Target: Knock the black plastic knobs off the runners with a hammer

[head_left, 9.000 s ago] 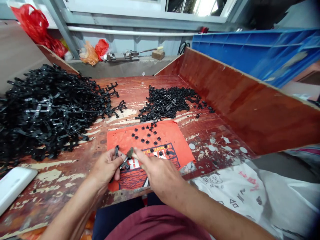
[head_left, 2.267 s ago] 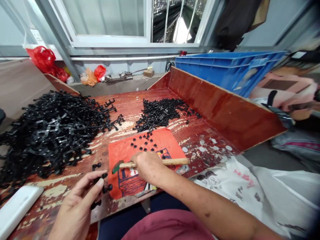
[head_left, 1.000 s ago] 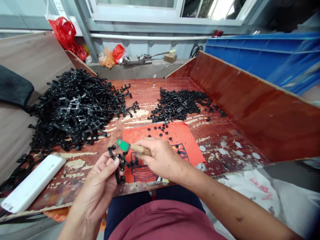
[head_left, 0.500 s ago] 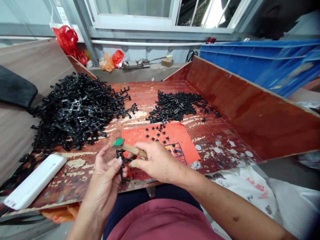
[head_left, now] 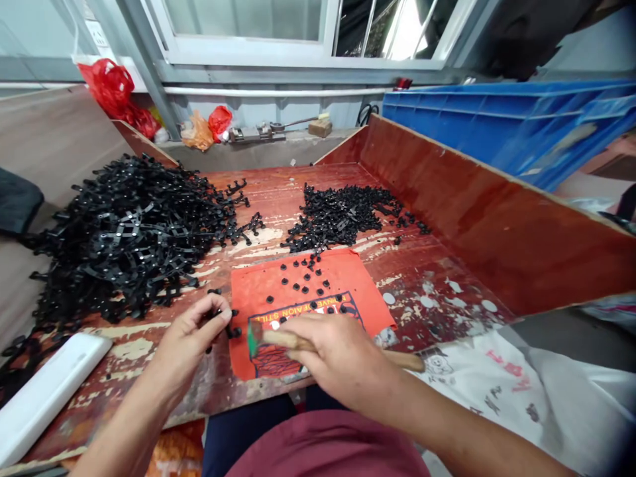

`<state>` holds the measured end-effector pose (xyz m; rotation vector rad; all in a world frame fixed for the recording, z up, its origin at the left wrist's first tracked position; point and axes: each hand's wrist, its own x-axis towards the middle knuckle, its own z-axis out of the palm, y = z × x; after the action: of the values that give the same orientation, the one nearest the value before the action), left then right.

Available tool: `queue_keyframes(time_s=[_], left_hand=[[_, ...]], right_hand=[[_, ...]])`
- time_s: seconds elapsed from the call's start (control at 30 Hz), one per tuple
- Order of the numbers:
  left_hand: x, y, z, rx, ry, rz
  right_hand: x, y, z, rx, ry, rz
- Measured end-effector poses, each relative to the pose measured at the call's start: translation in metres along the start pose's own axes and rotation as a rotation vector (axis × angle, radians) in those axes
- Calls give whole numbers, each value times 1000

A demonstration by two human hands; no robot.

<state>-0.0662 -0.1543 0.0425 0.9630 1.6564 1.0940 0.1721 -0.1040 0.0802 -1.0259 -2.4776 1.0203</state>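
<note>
Black jointed linkage (head_left: 234, 332) pinched in L hand (head_left: 195, 331); R hand (head_left: 342, 351) grips green-headed, wood-handled hammer (head_left: 288, 340) – head just R of linkage.

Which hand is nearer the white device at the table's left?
Left. The left hand is to the right of the white device, not touching it; the right hand, around the hammer handle, is farther right, over the orange sheet.

Glaring white window pane (head_left: 397, 30), soft even light, blurry dark right edge.
</note>
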Motion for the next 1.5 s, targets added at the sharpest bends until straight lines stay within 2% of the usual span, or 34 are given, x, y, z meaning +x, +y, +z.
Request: queue_keyframes(time_s=[0.07,0.17,0.3,0.47,0.6,0.83,1.07,1.3,1.4,1.5], left_hand=[[16,3,-1,73,-53,-9],[34,12,9,75,-124,-42],[50,21,26,82,-174,-135],[63,24,36,81,-189,-229],[69,21,41,83,-186,-254],[73,5,44,100,-136,-185],[69,8,44,86,-126,-187],[73,-2,43,150,-123,-127],[71,-2,44,139,-123,-146],[69,-3,44,119,-142,-149]], right_hand=[[-10,12,-11,26,-1,100],[-25,30,-21,73,17,154],[-40,48,-20,95,43,200],[-47,58,-15,75,51,242],[-46,59,-16,119,40,236],[-39,57,-17,187,14,222],[-34,58,-15,180,15,189],[-33,55,-18,160,16,164],[-21,50,-17,132,61,119],[2,43,-12,76,87,25]])
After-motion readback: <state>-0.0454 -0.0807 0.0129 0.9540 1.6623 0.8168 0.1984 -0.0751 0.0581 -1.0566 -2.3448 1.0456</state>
